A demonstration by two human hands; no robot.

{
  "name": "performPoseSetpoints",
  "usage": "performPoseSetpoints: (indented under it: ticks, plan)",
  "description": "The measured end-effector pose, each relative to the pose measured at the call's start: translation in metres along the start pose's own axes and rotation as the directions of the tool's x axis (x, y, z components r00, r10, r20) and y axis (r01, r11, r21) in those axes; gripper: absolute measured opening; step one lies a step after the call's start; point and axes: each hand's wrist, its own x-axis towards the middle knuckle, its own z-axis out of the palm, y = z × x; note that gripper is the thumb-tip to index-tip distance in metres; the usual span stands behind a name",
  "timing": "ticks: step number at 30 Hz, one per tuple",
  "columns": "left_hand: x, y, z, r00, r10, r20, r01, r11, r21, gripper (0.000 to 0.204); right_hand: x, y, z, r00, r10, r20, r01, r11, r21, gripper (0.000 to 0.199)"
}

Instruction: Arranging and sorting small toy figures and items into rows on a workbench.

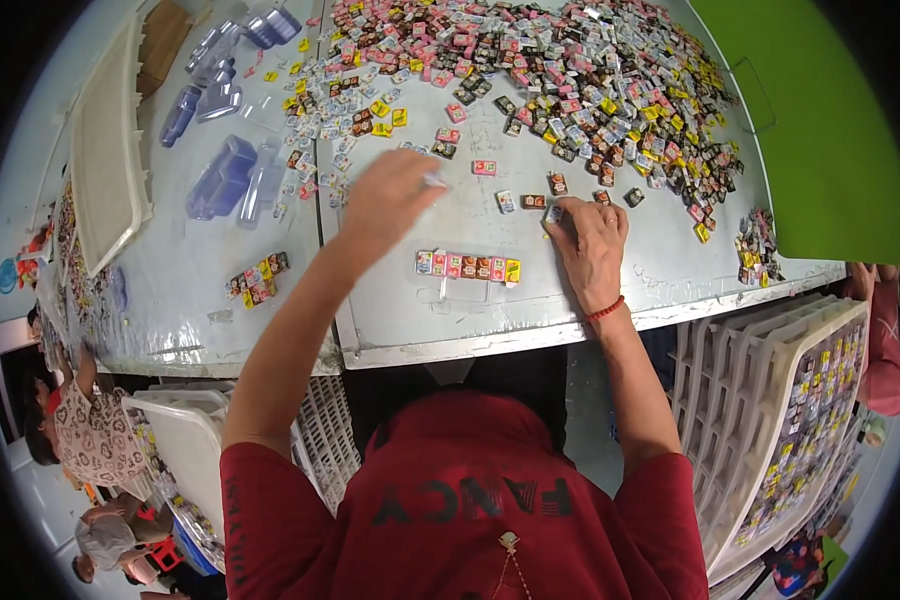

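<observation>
My left hand [390,198], smeared by motion, is raised over the table with a small whitish box [433,180] pinched at its fingertips. Farther right, my right hand [592,248] rests low on the tabletop. Its thumb and fingers close on a small dark box [553,214], which they partly cover. Between the hands and nearer to me, a row of small printed boxes [468,267] in white, pink, brown and yellow stands side by side at a clear plastic tray [460,291]. Loose beside my right fingers are a brown box [533,202] and a white one [505,202]. A pink box [484,168] lies just beyond.
A large heap of small boxes [570,80] covers the far side. Clear plastic trays [222,178] lie at left, near a small cluster of boxes [258,280]. A green board [820,130] borders the right. Stacked white crates [760,400] stand below the table edge. Other people are around.
</observation>
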Motion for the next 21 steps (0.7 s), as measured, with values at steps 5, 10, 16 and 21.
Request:
performPoseSetpoints:
  ticks: [5, 10, 16, 21]
  plan:
    - [0.01, 0.023, 0.023, 0.985, 0.162, 0.055, -0.162, 0.987, -0.007, 0.03, 0.004, -0.002, 0.003, 0.998, -0.052, -0.019, 0.049, 0.99, -0.129, 0.029]
    - [0.018, 0.05, 0.047, 0.973, 0.144, 0.182, -0.143, 0.99, -0.018, 0.028, 0.011, -0.006, 0.002, 0.999, -0.044, 0.028, 0.047, 0.988, -0.148, 0.025]
    - [0.038, 0.021, 0.056, 0.926, 0.261, 0.272, -0.201, 0.953, -0.228, 0.034, 0.024, 0.002, 0.006, 0.987, -0.133, 0.084, 0.147, 0.973, -0.178, 0.023]
    - [0.044, 0.03, 0.051, 0.884, 0.311, 0.349, -0.206, 0.929, -0.308, 0.033, 0.021, 0.004, 0.006, 0.994, -0.099, 0.055, 0.104, 0.988, -0.115, 0.027]
